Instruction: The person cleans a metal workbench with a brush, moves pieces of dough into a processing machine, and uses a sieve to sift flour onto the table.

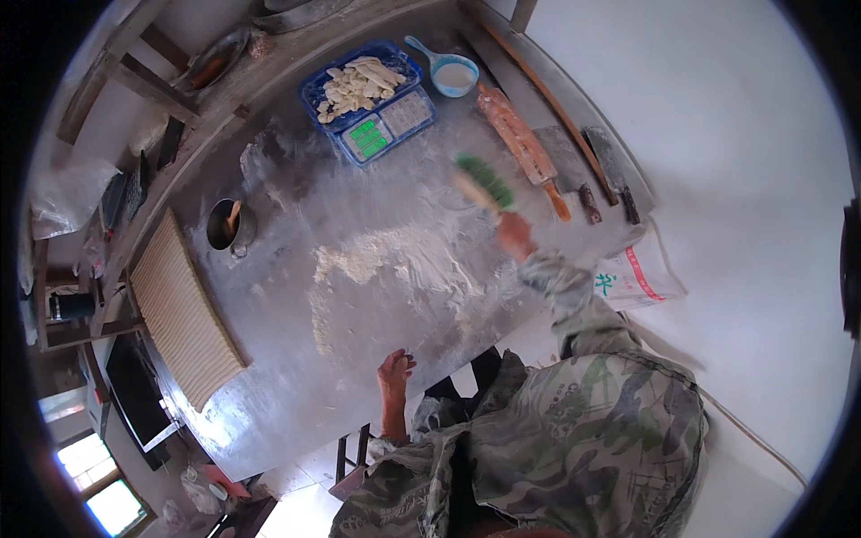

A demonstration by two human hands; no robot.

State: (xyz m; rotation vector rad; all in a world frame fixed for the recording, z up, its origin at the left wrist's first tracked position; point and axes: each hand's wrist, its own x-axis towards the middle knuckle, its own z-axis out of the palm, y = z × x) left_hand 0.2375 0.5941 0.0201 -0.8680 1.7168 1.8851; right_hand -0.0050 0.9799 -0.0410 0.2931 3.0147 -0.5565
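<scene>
A blurred green-bristled brush [487, 182] was gripped by the right hand [515, 236] over the tabletop [269, 314] near a rolling pin [518, 136], with scattered flour [395, 254] closer in, the left hand [395, 369] loosely curled by the near edge, whether holding anything impossible to tell, and dough [361, 87] on a blue scale [387, 128] beyond.

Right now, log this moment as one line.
right hand: holds green-bristled, pale-handled brush; left hand: near front edge of grey tabletop; surface: scattered white powder; blue-trayed scale: pale dough pieces
</scene>
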